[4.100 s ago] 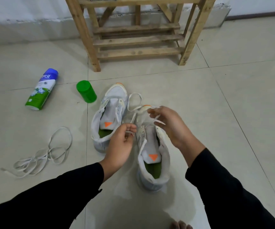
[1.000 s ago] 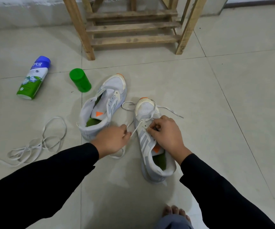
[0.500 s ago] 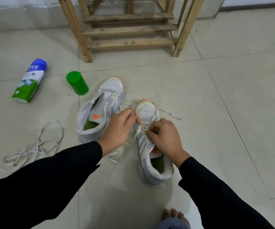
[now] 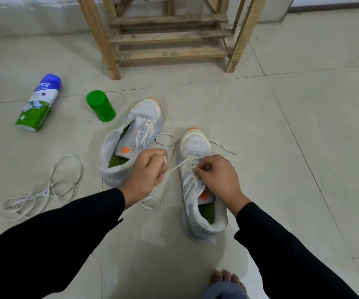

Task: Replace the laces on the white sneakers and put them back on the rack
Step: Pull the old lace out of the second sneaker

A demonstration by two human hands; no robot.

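Two white sneakers stand on the tiled floor. The right sneaker (image 4: 196,145) has a white lace (image 4: 176,168) running through its front eyelets. My left hand (image 4: 146,175) grips one stretch of this lace, drawn taut to the left of the shoe. My right hand (image 4: 219,175) rests on the shoe's eyelet row with fingers curled, pinching the lace at the eyelets. The left sneaker (image 4: 131,134) stands open and unlaced beside my left hand. A loose white lace (image 4: 42,190) lies in a tangle on the floor at the left. The wooden rack (image 4: 170,35) stands behind the shoes.
A blue, white and green spray can (image 4: 39,103) lies on its side at the left. A green cap (image 4: 101,106) lies near the left sneaker's toe. My bare foot (image 4: 226,279) shows at the bottom edge. Open tiled floor stretches to the right.
My left hand has drawn the lace out to the left and down, away from the shoe's toe. My right hand stays on the eyelets. The view has shifted slightly.
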